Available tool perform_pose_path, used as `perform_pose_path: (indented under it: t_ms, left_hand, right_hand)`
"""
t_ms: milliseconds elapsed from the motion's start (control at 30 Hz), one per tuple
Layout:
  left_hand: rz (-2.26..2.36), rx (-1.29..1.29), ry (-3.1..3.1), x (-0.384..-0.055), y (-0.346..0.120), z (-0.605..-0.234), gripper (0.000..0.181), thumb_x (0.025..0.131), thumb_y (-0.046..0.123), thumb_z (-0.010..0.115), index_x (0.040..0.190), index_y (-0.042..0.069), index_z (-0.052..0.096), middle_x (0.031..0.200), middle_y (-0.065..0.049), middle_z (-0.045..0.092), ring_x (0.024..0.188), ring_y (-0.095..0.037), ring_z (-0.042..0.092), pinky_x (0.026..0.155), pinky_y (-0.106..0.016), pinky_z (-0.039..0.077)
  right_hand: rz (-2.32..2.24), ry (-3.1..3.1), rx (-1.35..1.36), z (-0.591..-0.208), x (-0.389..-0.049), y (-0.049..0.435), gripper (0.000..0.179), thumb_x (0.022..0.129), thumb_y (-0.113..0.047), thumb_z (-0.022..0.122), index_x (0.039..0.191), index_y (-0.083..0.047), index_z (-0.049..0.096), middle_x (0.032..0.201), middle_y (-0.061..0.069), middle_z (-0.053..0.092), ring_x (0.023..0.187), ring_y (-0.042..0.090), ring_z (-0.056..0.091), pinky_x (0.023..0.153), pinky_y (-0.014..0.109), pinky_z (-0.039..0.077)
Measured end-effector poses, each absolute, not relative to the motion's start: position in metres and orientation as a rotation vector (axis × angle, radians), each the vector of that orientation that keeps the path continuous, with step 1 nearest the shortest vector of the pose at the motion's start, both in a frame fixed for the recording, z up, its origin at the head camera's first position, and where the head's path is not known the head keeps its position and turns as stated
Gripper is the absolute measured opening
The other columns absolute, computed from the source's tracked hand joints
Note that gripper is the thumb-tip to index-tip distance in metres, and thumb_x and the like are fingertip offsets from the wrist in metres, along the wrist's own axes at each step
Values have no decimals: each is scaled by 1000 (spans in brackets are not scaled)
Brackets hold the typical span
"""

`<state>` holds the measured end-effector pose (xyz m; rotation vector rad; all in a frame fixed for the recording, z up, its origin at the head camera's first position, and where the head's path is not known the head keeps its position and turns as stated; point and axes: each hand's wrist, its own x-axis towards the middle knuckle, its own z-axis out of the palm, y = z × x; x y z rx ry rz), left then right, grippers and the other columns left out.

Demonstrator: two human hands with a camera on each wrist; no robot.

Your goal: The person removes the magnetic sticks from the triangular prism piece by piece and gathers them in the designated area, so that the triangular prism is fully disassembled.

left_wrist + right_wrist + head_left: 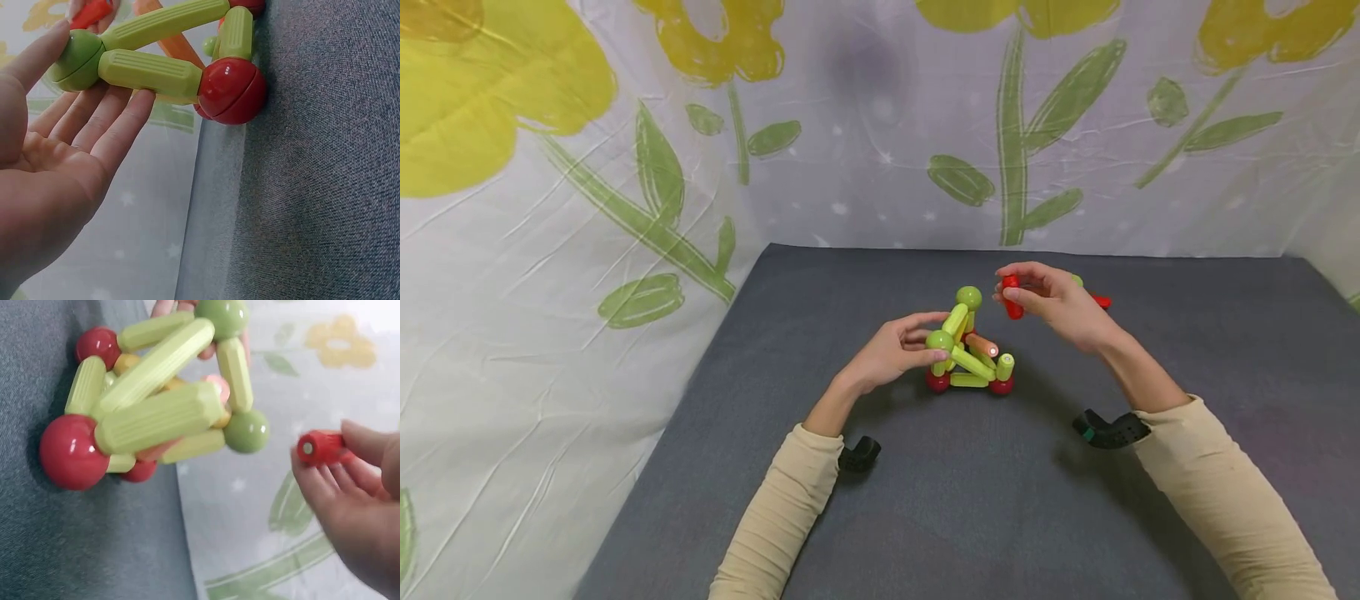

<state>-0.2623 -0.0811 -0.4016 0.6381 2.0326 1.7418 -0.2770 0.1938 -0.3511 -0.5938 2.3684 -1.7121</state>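
Note:
A built frame of magnetic rods and balls stands on the grey table, with yellow-green rods [969,381], red balls [1002,387] at its base and a green ball [969,297] at its top. My left hand [886,354] pinches the near-left green ball [78,59] between thumb and fingers. Inside the frame, an orange rod [982,344] leans outward with one end free. To the right, apart from the frame, my right hand [1063,308] holds a short red rod [322,447] between thumb and fingertips; its metal end faces the frame in the right wrist view.
Beyond the right hand lie another red piece [1102,301] and a green piece [1077,280], both partly hidden. A flower-printed cloth [865,167] hangs behind the grey table [940,500]. Black wrist bands [1111,429] sit at both cuffs.

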Motion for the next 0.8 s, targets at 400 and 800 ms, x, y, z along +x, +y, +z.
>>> perform_pose_path:
  t_ms: [400,800]
  left_hand:
    - [1744,635,2037,-263,-81,-403,59,89,7,69,143,10,44,123,-16,60,107,-22,61,91,-43,48]
    - [1725,631,2035,-261,-80,-399,61,90,4,66,145,7,39,127,-19,57,109,-25,60,91,-43,48]
  right_hand:
    - [-2138,1954,-92,-371,-293,224,42,91,-18,67,126,-6,50,112,2,55,95,14,59,81,22,50]
    - [-2329,1740,110,-388,-296,250,47,89,-11,68,127,-2,42,97,-2,64,85,11,66,88,30,48]
